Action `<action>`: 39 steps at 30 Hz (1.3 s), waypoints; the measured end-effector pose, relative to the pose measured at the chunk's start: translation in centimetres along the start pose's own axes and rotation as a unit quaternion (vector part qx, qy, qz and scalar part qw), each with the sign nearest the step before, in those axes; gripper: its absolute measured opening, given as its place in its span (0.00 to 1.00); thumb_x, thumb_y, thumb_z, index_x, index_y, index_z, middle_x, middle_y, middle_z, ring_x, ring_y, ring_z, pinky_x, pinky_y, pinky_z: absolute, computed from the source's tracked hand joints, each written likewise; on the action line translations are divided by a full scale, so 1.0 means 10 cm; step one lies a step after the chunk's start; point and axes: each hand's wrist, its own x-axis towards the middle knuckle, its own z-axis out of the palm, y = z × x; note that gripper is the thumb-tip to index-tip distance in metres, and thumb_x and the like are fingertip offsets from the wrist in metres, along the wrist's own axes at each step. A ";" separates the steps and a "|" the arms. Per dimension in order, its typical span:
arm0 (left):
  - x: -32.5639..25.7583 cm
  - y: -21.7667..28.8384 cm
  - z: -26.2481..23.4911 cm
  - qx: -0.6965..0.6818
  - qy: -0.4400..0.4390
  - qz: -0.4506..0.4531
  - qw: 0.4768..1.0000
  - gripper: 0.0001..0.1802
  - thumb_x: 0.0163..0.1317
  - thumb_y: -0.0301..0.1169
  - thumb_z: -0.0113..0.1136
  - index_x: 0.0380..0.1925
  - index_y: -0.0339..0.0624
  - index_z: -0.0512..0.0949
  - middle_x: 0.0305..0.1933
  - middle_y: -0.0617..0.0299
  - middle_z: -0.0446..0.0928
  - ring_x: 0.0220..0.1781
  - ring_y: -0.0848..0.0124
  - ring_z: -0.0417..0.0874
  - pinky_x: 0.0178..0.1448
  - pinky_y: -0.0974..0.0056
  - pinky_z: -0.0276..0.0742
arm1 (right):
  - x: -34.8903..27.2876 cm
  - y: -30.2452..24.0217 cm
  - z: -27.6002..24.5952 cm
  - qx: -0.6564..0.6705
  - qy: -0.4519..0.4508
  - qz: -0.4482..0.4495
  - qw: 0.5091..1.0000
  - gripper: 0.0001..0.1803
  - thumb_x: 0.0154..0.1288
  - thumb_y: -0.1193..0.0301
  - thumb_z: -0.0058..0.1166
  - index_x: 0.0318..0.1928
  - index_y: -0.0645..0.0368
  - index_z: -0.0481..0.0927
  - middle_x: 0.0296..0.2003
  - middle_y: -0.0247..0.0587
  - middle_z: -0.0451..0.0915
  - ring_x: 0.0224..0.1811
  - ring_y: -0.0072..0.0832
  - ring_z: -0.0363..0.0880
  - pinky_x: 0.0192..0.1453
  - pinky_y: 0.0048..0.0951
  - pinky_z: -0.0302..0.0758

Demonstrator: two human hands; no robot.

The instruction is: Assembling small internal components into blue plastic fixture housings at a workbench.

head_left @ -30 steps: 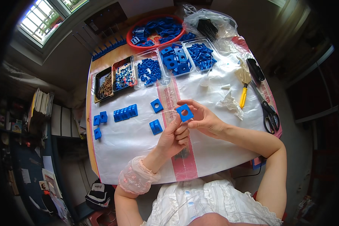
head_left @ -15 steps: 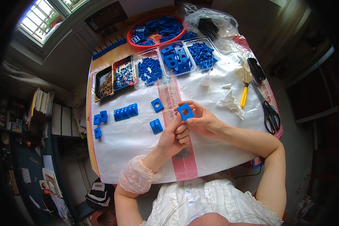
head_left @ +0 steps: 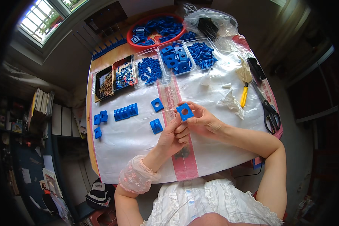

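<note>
Above the middle of the table, over its clear plastic sheet [head_left: 132,143], both hands meet on a small blue square block [head_left: 184,111] with a round hole through its centre. It is flat, tilted and lifted off the surface. The right hand [head_left: 203,121] pinches it from the right between thumb and fingers; the left hand [head_left: 174,135] is curled with fingertips at the block's lower left edge, though whether they grip or only touch it is hard to tell. Just left lie two more blue blocks [head_left: 157,115]. Along the far edge stand three clear plastic tubs [head_left: 177,60] of blue parts, a round red bowl [head_left: 154,29] and a crumpled clear bag [head_left: 211,23] with dark pieces.
</note>
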 end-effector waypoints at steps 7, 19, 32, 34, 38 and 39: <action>-0.01 -0.01 -0.01 0.005 -0.004 -0.001 1.000 0.14 0.75 0.49 0.46 0.37 0.53 0.70 0.18 0.77 0.49 0.18 0.85 0.49 0.21 0.75 0.46 | 0.00 0.00 -0.01 -0.010 -0.004 -0.005 1.000 0.36 0.55 0.73 0.71 0.63 0.55 0.70 0.51 0.32 0.78 0.55 0.24 0.75 0.66 0.35 0.68; 0.04 0.04 0.00 0.157 -0.001 0.030 0.987 0.21 0.74 0.50 0.48 0.56 0.48 0.73 0.19 0.79 0.52 0.18 0.87 0.51 0.21 0.77 0.45 | -0.06 -0.40 0.06 -0.201 0.023 -0.073 0.977 0.32 0.51 0.72 0.74 0.57 0.54 0.76 0.51 0.34 0.77 0.58 0.24 0.73 0.65 0.34 0.68; 0.01 -0.01 0.14 0.270 -0.024 0.052 0.961 0.35 0.71 0.50 0.54 0.67 0.38 0.61 0.20 0.79 0.55 0.19 0.88 0.52 0.22 0.80 0.46 | -0.32 -1.01 0.71 -0.902 0.029 -0.204 0.379 0.17 0.45 0.81 0.60 0.40 0.63 0.76 0.46 0.49 0.72 0.60 0.42 0.67 0.56 0.38 0.67; 0.01 -0.02 0.14 0.276 -0.022 0.050 0.960 0.35 0.69 0.49 0.57 0.67 0.39 0.61 0.21 0.79 0.55 0.20 0.88 0.52 0.22 0.79 0.46 | -0.32 -1.01 0.80 -0.921 0.006 -0.187 0.341 0.14 0.46 0.79 0.59 0.38 0.65 0.76 0.46 0.51 0.72 0.60 0.42 0.67 0.56 0.38 0.66; -0.01 -0.06 0.14 0.248 -0.027 0.046 0.967 0.34 0.66 0.47 0.62 0.64 0.41 0.64 0.21 0.79 0.55 0.20 0.88 0.52 0.22 0.79 0.46 | -0.29 -1.00 0.94 -0.944 -0.037 -0.159 0.286 0.13 0.48 0.76 0.57 0.36 0.68 0.77 0.46 0.52 0.72 0.59 0.42 0.67 0.56 0.36 0.66; -0.01 -0.07 0.13 0.223 -0.028 0.041 0.974 0.35 0.67 0.46 0.62 0.66 0.41 0.62 0.21 0.79 0.55 0.19 0.88 0.52 0.22 0.78 0.46 | -0.28 -0.99 0.99 -0.948 -0.049 -0.154 0.274 0.14 0.47 0.76 0.58 0.37 0.68 0.77 0.47 0.52 0.73 0.59 0.42 0.67 0.57 0.36 0.66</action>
